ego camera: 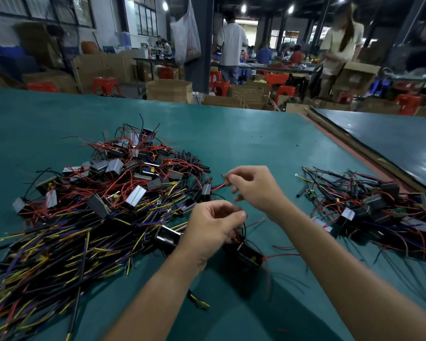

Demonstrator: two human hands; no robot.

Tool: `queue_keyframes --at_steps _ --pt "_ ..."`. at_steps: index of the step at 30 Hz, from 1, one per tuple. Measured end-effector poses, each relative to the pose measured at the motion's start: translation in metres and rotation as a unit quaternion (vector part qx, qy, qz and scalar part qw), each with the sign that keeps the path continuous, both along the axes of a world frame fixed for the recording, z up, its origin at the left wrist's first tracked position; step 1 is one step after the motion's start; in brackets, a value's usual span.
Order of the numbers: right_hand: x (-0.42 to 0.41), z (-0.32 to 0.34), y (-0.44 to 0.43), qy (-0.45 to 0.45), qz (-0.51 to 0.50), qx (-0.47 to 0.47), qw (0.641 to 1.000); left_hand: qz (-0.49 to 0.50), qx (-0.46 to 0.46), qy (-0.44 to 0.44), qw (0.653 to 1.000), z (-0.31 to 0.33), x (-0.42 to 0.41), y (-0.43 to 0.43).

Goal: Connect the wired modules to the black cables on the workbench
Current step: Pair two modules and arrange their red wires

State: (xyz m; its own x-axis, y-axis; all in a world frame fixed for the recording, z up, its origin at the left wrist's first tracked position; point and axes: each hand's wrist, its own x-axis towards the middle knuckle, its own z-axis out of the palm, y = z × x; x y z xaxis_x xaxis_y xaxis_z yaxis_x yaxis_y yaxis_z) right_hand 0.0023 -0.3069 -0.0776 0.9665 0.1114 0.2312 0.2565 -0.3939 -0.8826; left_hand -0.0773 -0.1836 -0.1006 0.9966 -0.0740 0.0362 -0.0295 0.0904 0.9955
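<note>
1. On the green workbench (256, 134), the left hand (213, 230) has its fingers curled, pinching the leads (242, 231) that rise from a black module (246, 255) lying just below it; blur hides the exact grip
2. Just beyond it, the right hand (255, 189) pinches a red wire (218, 186) between thumb and forefinger, its other fingers loosely bent; the wire runs to a small module (206, 191)
3. Left of the hands lies a large pile (89, 212) of modules and black cables; a smaller pile (379, 210) lies to the right, well apart
</note>
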Motion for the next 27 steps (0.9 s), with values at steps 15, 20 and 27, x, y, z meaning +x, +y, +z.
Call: queue_keyframes --at_steps 15,20,27 --pt "0.132 -0.001 0.071 -0.030 0.149 -0.547 0.823 0.041 -0.026 -0.008 0.999 -0.007 0.005 -0.001" --pt "0.128 0.004 0.069 -0.001 0.185 -0.587 0.788 0.039 -0.027 0.006 0.999 -0.006 0.005 0.001" --pt "0.093 0.011 0.044 -0.023 0.124 -0.535 0.835 0.044 -0.024 -0.001 0.999 -0.005 0.002 0.002"
